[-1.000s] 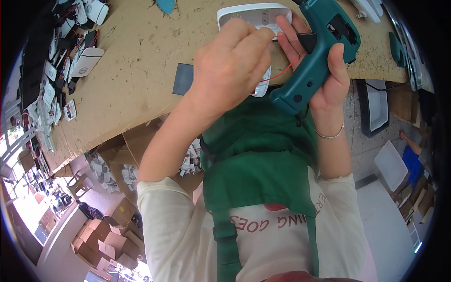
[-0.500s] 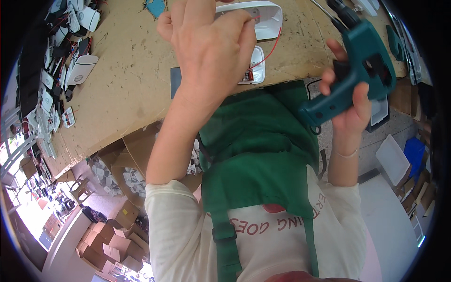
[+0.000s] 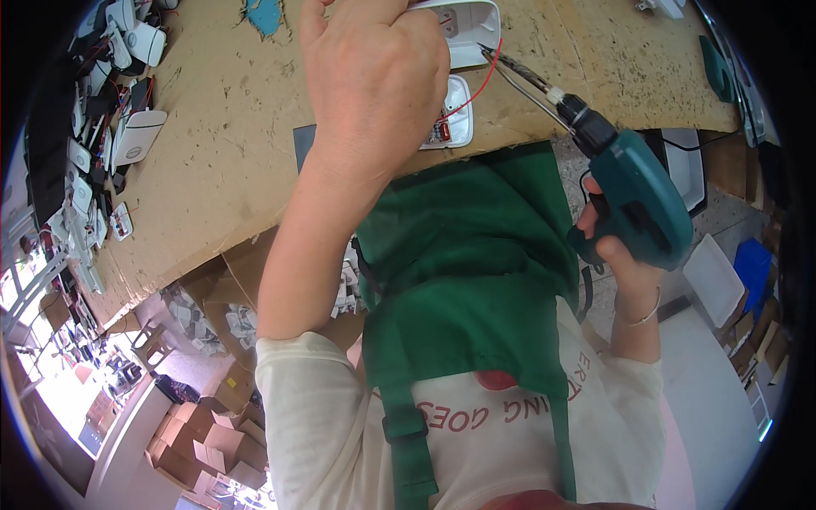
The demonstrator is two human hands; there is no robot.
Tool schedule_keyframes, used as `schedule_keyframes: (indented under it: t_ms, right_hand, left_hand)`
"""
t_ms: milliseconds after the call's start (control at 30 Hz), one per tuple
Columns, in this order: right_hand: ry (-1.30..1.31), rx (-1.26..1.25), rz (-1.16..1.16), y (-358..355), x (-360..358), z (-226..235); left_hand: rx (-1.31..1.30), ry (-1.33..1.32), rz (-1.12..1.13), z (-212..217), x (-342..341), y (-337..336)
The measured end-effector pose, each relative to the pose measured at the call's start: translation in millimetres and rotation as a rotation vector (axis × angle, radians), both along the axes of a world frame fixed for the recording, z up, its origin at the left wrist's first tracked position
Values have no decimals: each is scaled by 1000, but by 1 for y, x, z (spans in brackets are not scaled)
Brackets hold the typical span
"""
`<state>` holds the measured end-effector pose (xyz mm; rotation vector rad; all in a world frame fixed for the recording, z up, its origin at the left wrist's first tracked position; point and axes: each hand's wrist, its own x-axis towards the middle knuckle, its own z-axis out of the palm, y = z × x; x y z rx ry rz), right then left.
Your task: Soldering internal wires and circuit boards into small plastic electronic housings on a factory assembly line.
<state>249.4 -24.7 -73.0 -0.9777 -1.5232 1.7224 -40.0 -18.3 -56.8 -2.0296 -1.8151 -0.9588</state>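
My left hand (image 3: 374, 81) reaches over the brown worktable (image 3: 221, 170) and grips the near end of a white plastic housing (image 3: 467, 25) at the top edge of the view. Just below it lies a second white part (image 3: 452, 127), joined to it by a thin red wire (image 3: 480, 81). My right hand (image 3: 614, 248) holds a teal electric screwdriver (image 3: 642, 200) out to the right, off the table's edge. Its long bit (image 3: 510, 68) points up-left, with the tip close to the housing. My fingertips on the housing are hidden.
Several white device shells (image 3: 127, 140) crowd the table's left end. A dark grey pad (image 3: 303, 144) lies beside my left forearm and a teal scrap (image 3: 263, 13) at the top. Cardboard boxes (image 3: 204, 442) stand on the floor lower left, a white tray (image 3: 714, 272) to the right.
My right hand has swung the screwdriver away from the left hand, out to the right and lower. My left hand has moved up the table onto the housing.
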Motion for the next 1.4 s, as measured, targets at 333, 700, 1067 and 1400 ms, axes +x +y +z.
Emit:
schedule_keyframes:
  t_ms: [333, 700, 1067, 1400]
  right_hand:
    - [-30, 88, 78, 1, -13, 5]
    - [-65, 193, 38, 2, -21, -2]
    - [-127, 235, 7, 1, -28, 12]
    - [-284, 298, 33, 3, -23, 16]
  left_hand:
    - [34, 32, 67, 0, 4, -2]
    - [35, 102, 84, 1, 3, 0]
    - [472, -425, -265, -22, -1, 18]
    - [462, -467, -294, -33, 0, 27]
